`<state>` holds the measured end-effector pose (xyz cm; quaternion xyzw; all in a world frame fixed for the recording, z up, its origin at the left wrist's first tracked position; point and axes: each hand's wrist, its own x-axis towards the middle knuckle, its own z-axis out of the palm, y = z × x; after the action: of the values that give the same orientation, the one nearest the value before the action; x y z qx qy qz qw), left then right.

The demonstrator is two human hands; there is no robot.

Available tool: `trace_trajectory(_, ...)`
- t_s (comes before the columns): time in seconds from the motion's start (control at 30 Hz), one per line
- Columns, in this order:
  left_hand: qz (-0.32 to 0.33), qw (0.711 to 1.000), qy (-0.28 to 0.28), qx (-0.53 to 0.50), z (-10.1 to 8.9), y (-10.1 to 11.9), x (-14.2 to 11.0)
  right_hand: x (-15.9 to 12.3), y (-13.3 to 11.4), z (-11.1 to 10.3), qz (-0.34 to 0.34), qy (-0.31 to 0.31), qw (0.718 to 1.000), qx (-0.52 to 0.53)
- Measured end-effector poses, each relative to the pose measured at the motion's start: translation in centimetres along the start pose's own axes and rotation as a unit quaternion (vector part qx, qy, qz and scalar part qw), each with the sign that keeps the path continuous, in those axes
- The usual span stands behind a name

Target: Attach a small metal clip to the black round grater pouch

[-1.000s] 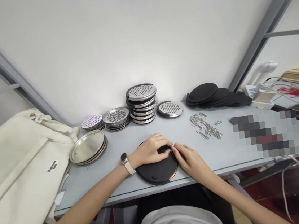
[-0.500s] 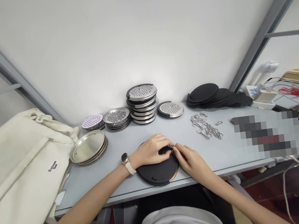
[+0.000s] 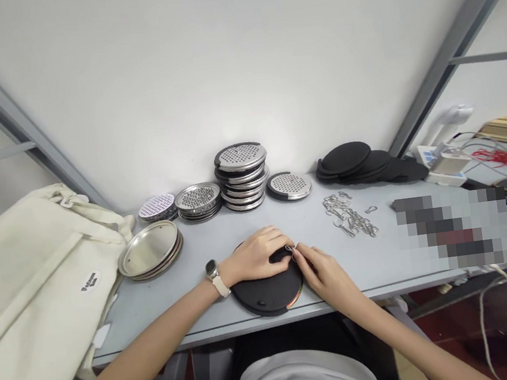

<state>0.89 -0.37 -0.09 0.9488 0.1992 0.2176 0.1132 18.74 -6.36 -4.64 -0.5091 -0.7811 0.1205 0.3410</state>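
A black round disc stack (image 3: 268,290) with coloured edges lies at the front of the grey table (image 3: 200,283). My left hand (image 3: 256,254) rests on its top edge, fingers curled down over it. My right hand (image 3: 323,271) pinches a small metal ring (image 3: 292,250) right at the disc's rim, fingertip to fingertip with the left hand. A watch (image 3: 214,277) sits on my left wrist.
Behind stand stacks of perforated metal discs (image 3: 241,176), more of them (image 3: 197,200) (image 3: 289,185), plain metal lids (image 3: 150,251), black round pads (image 3: 361,161) and a pile of metal rings and clips (image 3: 349,214). A cream bag (image 3: 30,291) lies left; cables and devices (image 3: 453,159) right.
Almost nothing has moved; my right fingers have shifted slightly at the disc's rim while the left hand stays put.
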Motion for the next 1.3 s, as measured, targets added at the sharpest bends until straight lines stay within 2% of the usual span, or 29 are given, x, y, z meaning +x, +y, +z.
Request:
trace_trajectory(0.17, -0.025, 0.999, 0.019, 0.025, 0.4, -0.15, -0.07, 0.0, -0.13, -0.21, -0.005, -0.024, 0.999, -0.022)
trace_trajectory(0.5, -0.029, 0.998, 0.024, 0.052, 0.42, -0.15, -0.17, -0.04, -0.11, -0.18, 0.006, -0.02, 1.0, -0.016)
trace_trajectory(0.8, -0.013, 0.999, 0.013, 0.03, 0.4, -0.23, -0.06, 0.03, -0.15, -0.23, 0.007, -0.012, 1.0, -0.018)
trace_trajectory(1.13, -0.017, 0.999, 0.025, 0.035, 0.19, 0.02, 0.01, 0.11, -0.1, -0.04, 0.01, -0.012, 1.0, -0.021)
trace_trajectory(1.3, 0.009, 1.0, 0.006, 0.025, 0.04, 0.13, 0.03, 0.1, -0.12, -0.09, 0.021, -0.021, 1.0, -0.005)
